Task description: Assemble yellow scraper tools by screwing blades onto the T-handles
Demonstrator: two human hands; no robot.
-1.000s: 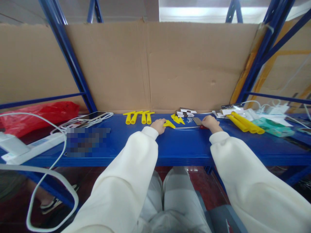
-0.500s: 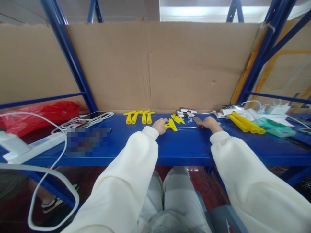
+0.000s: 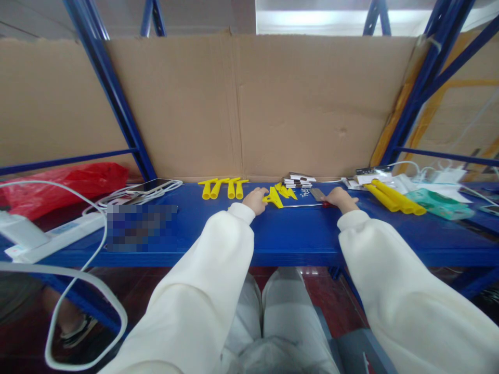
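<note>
My left hand [image 3: 255, 201] is closed on a yellow plastic piece [image 3: 274, 198] with a flared, wedge-like end. My right hand [image 3: 338, 199] is closed around the red end of a thin metal rod, which looks like a screwdriver [image 3: 302, 205]; most of its handle is hidden by the fingers. The rod points left, its tip by the yellow piece. A flat grey metal plate [image 3: 317, 194] lies against my right fingertips; I cannot tell whether they grip it. Just behind are small yellow wedges [image 3: 287, 191] and a stack of small white-and-dark boxes [image 3: 299, 180].
Several yellow T-shaped handles [image 3: 223, 188] stand along the cardboard back wall [image 3: 175, 109]. Yellow tubes [image 3: 393, 198] and a green packet [image 3: 440, 204] lie right. A red bag [image 3: 66, 187], white cables and a power strip [image 3: 58, 238] occupy the left. Another person's foot [image 3: 78, 332] shows below.
The yellow piece in my left hand has shifted slightly up and left. My right hand has moved a little to the right. The other person's foot below has moved left.
</note>
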